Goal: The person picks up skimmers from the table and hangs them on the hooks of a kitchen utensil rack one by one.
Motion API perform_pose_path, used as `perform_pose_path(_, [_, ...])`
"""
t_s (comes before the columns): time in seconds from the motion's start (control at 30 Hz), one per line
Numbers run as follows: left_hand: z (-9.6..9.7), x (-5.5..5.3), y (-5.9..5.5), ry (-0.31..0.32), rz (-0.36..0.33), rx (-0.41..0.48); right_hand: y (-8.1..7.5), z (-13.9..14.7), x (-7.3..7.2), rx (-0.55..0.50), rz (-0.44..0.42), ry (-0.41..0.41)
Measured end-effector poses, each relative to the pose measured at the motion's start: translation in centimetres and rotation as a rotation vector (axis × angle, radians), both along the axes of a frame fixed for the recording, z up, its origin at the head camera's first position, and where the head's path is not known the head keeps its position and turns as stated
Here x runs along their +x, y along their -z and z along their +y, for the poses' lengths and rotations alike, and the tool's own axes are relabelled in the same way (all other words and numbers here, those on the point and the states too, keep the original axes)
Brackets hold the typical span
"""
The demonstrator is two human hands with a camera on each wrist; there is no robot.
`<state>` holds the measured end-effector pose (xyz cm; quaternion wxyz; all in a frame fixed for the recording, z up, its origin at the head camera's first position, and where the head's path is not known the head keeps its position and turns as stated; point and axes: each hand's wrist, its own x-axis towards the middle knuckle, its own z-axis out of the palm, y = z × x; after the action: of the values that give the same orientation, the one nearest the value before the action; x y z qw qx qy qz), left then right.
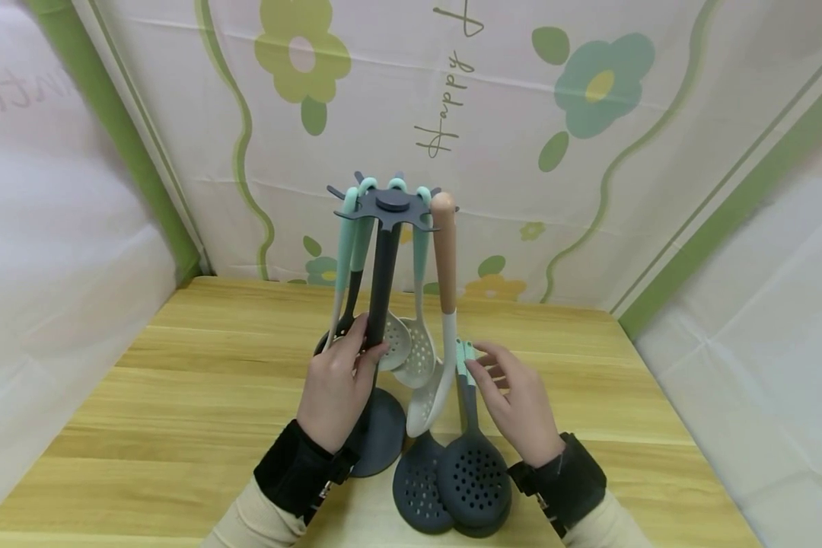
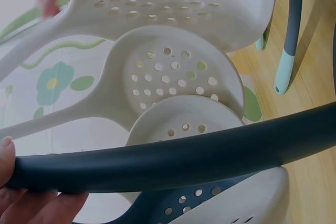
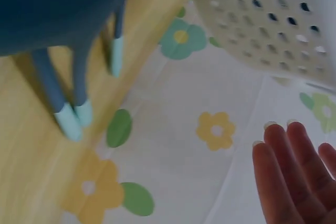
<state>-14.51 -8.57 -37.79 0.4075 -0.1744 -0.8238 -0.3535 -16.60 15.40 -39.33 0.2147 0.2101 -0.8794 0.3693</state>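
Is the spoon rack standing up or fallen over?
Standing up: the rack has its hooks on top, round base below, left hand gripping it.

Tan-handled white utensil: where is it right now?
In the head view, the tan-handled white utensil is at the right side of the dark rack, just above the dark skimmers.

Tabletop [image 1: 199,396]: light wood grain.
Rear fabric [image 1: 493,228]: white, floral print, behind tabletop.
Side fabric [image 1: 62,266]: white, flanking tabletop.

Flowered cloth [image 1: 397,122] rises behind a wooden table [image 1: 582,388].
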Motion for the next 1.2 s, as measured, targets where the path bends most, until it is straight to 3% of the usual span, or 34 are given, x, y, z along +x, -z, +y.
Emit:
perform_pose_path(0.43, [0.0,-0.1,0.1,-0.002,0.003,0.002,3.0,1.7,-0.5,0.12,-0.201,0.123])
perform_pose_path(0.63, [0.0,-0.1,0.2,-0.003,0.007,-0.001,3.7,1.7,-0.5,0.139,-0.272,0.13])
perform_pose_path(0.97, [0.0,-0.1,0.1,0.004,0.015,0.001,4.9,1.9,-1.0,0.173,-0.31,0.129])
perform_pose_path(1.2, [0.0,-0.2,0.1,0.005,-0.001,0.003,5.6,1.6,-1.6,0.198,-0.402,0.114])
